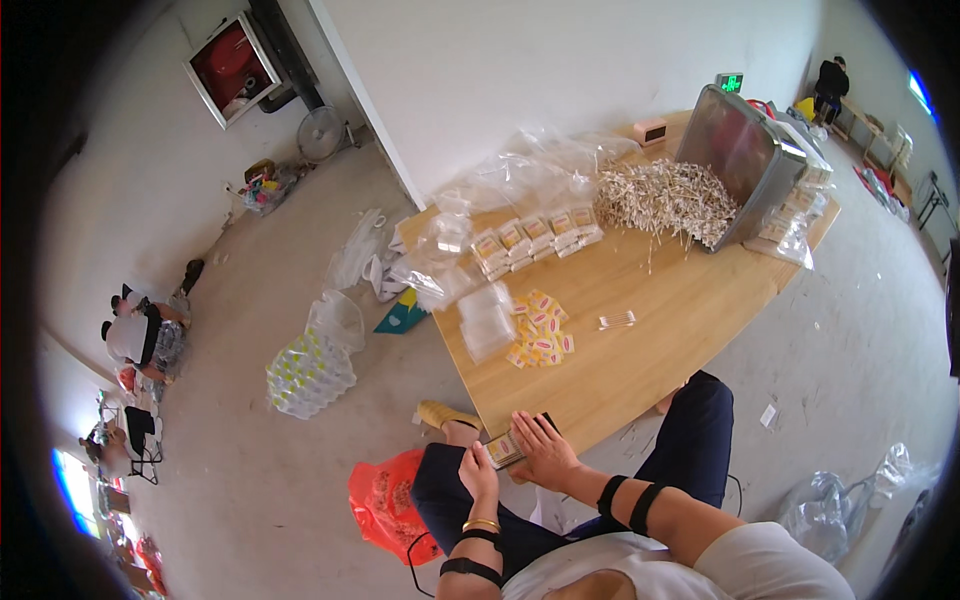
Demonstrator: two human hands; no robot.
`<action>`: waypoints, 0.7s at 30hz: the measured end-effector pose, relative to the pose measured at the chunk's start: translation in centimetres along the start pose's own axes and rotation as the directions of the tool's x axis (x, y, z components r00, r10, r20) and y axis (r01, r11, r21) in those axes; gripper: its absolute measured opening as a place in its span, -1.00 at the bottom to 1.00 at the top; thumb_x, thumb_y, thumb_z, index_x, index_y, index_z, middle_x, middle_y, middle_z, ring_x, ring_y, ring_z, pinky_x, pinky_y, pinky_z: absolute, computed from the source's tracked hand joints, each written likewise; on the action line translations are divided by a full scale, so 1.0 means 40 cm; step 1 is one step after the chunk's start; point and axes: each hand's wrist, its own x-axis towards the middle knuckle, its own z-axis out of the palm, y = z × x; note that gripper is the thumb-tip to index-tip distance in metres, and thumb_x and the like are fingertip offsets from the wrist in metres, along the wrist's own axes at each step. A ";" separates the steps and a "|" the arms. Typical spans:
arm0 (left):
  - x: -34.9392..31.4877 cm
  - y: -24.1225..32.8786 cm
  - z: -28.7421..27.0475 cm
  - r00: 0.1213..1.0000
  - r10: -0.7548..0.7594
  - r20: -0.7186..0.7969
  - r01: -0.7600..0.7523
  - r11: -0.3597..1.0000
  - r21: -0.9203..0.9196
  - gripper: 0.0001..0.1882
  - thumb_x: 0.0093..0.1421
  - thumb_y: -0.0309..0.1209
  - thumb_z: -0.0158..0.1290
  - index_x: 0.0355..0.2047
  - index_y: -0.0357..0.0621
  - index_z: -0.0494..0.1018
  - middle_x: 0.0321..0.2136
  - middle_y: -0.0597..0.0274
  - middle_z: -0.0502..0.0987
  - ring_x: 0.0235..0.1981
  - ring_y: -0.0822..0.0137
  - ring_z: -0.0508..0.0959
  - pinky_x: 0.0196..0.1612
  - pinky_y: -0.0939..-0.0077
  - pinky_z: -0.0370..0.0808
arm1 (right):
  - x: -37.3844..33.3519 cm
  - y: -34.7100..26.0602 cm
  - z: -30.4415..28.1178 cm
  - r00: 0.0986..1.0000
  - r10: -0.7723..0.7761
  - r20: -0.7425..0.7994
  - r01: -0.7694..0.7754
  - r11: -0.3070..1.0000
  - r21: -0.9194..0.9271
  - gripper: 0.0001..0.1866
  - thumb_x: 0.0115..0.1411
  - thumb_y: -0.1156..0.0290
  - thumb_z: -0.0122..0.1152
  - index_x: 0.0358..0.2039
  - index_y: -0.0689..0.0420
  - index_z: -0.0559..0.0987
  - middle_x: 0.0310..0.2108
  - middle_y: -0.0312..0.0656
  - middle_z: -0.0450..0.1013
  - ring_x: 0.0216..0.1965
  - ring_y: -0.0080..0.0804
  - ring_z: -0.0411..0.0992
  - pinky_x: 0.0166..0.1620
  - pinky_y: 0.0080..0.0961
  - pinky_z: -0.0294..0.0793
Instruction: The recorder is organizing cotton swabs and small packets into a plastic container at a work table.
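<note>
At the table's near edge, just above my lap, my left hand [479, 474] is closed on the side of a small flat clear packet [503, 450] with a yellow-and-white label. My right hand [543, 454] lies across the packet's other side, its fingers stretched out and close together. A small dark edge [547, 421] shows beyond the right fingertips; its kind cannot be made out. Further up the table are loose yellow-and-white label cards [541, 328] and a stack of clear plastic bags [487, 318]. Several cotton swabs [617, 321] lie side by side to their right.
A large heap of cotton swabs [665, 198] spills from a tipped grey plastic bin [735, 150]. Rows of filled packs [535, 240] stand beside clear plastic wrapping [530, 170]. On the floor are a red bag [388, 500] and a bag of green-topped items [312, 370].
</note>
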 end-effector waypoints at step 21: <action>0.043 0.389 0.155 0.663 0.636 0.395 -0.663 0.744 -0.084 -0.31 0.34 -0.03 -0.09 0.29 -0.31 0.15 0.32 -0.23 0.13 0.36 -0.24 0.06 0.37 -0.15 -0.06 | 0.024 0.683 -0.097 0.539 0.779 -0.319 -0.564 0.616 0.550 -0.44 0.03 0.42 0.29 0.11 0.05 0.46 0.13 -0.07 0.35 0.22 -0.02 0.24 0.23 -0.14 0.28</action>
